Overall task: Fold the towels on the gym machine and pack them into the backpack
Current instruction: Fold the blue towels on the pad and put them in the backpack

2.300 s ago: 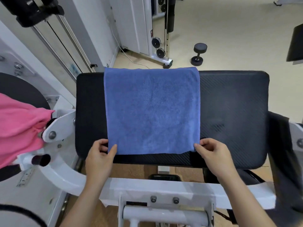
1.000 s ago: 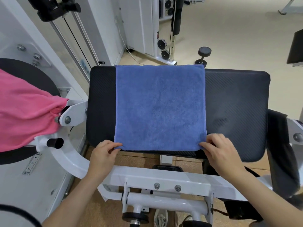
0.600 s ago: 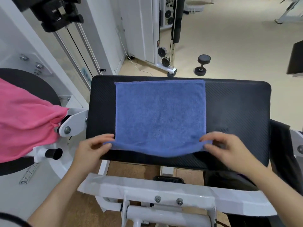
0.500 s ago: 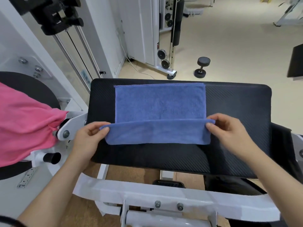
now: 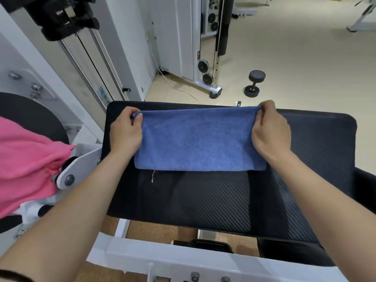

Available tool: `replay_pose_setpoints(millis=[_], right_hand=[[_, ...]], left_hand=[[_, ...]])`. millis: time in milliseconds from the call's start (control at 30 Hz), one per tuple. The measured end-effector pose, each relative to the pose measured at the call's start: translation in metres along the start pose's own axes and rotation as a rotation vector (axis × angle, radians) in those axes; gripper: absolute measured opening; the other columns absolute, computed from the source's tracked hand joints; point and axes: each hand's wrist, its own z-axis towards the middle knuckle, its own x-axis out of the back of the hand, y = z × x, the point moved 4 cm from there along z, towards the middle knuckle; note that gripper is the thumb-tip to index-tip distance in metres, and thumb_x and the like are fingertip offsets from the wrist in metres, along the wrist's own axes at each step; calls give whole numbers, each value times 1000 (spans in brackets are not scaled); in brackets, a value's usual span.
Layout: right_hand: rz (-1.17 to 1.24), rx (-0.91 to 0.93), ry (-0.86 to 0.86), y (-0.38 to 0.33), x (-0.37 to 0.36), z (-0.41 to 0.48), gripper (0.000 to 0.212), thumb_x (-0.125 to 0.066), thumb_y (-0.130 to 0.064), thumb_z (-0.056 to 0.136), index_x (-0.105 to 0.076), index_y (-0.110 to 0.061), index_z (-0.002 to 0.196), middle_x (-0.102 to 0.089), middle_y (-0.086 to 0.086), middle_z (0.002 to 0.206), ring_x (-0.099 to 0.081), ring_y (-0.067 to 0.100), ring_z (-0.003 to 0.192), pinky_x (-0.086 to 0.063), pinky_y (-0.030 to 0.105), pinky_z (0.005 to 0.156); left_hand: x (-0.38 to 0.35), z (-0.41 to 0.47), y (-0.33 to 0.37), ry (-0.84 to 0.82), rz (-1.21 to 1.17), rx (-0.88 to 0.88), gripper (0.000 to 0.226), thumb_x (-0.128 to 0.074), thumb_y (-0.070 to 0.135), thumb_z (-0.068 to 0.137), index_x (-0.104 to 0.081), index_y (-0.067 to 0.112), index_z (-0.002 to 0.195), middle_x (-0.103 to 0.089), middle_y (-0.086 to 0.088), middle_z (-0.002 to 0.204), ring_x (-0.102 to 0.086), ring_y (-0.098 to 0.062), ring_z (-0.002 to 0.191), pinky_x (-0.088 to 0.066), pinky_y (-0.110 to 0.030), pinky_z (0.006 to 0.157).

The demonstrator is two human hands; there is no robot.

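Neatly, two hands lay the blue towel in half

The blue towel (image 5: 199,139) lies on the black pad (image 5: 305,163) of the gym machine, toward its far side. It is doubled over, so one layer sits on top of the other, and the round folded edge is the near one.

The left hand (image 5: 126,131) and the right hand (image 5: 268,133) are at the two far corners. Each one pinches its corner between the thumb and curled fingers. It is a tight little hold, and neither hand has anything else in it. I think they pull the corners out wide like that so the cloth lies flat and the top edge lands right on the edge below it. Corners that match make a tidy fold.

The pad is a good spot for this job, because it is flat and wide.

A pink towel (image 5: 26,159) hangs in a bunch over the machine on the left, well apart from the blue one. It does not look folded yet, so my guess is that its turn comes later. The job looks far from done. The blue towel likely needs one more fold to get small, and then it must be packed.

A dark shape (image 5: 291,253) sits low under the near right of the pad. It may be the backpack, but too little of it shows for me to tell.
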Motion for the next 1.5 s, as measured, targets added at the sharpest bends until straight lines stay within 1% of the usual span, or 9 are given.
replay_pose_setpoints(millis=[200, 433, 533, 667, 900, 1133, 1233, 1400, 1500], right_hand=[[-208, 47, 53, 3, -11, 1, 32, -26, -27, 102, -46, -12, 122, -62, 11, 109, -58, 41, 84, -40, 42, 69], [-230, 1, 134, 4, -5, -2, 34, -37, -28, 100, -43, -13, 130, -50, 16, 120, -57, 42, 82, -34, 38, 63], [-241, 93, 274, -8, 1, -14, 42, -49, -26, 92, -48, -9, 130, -48, 21, 116, -51, 40, 93, -35, 41, 68], [-232, 469, 169, -45, -36, -52, 50, -54, -31, 91, -51, -17, 139, -47, 19, 141, -43, 35, 127, -38, 45, 91], [-440, 495, -91, -25, -72, -54, 58, -30, -48, 99, -23, -30, 153, -16, 4, 162, -14, 20, 149, -10, 43, 117], [-440, 472, -73, -25, -73, -54, 58, -31, -49, 99, -21, -32, 153, -17, 3, 162, -12, 19, 149, -6, 43, 117], [-443, 474, -72, -27, -73, -55, 58, -31, -48, 99, -23, -32, 153, -18, 3, 162, -13, 19, 149, -7, 43, 116], [-455, 483, -60, -27, -71, -55, 57, -33, -46, 98, -23, -33, 153, -19, 3, 162, -14, 19, 149, -9, 43, 115], [-452, 483, -76, -27, -70, -53, 57, -32, -46, 98, -22, -34, 153, -18, 3, 162, -13, 19, 149, -9, 43, 115]], left_hand=[[-5, -5, -3, 43, 325, -82, 27, -37, 44, 100, -47, 20, 109, -64, -13, 87, -59, -40, 81, -46, -44, 69], [-1, -7, 1, 140, 262, 38, 37, -42, 42, 98, -41, 15, 122, -61, -14, 108, -58, -39, 96, -38, -42, 73], [2, -28, 16, 286, 177, -180, 37, -51, 31, 92, -52, 11, 123, -55, -16, 115, -53, -35, 103, -43, -44, 86], [-56, -78, 37, -31, 376, -570, 47, -46, 39, 95, -55, 18, 135, -48, -13, 143, -46, -32, 129, -38, -50, 106], [-79, -80, 19, -198, 540, -524, 59, -23, 56, 97, -17, 37, 152, -11, 0, 163, -11, -19, 149, -4, -51, 118], [-35, -99, -5, 54, 276, 34, 66, -57, 51, 89, -36, 20, 143, -30, -9, 154, -30, -33, 137, -32, -57, 104], [-18, -98, -9, 117, 16, 250, 66, -72, 36, 81, -42, 16, 137, -44, -6, 138, -47, -24, 119, -42, -38, 96], [-5, -74, -26, -51, -654, 623, 34, -73, 18, 83, -65, 13, 116, -72, -3, 104, -69, -14, 90, -53, -27, 77], [-4, -71, -23, -243, -655, 587, 13, -73, 19, 83, -73, 14, 95, -77, 0, 91, -72, -17, 87, -54, -30, 74]])
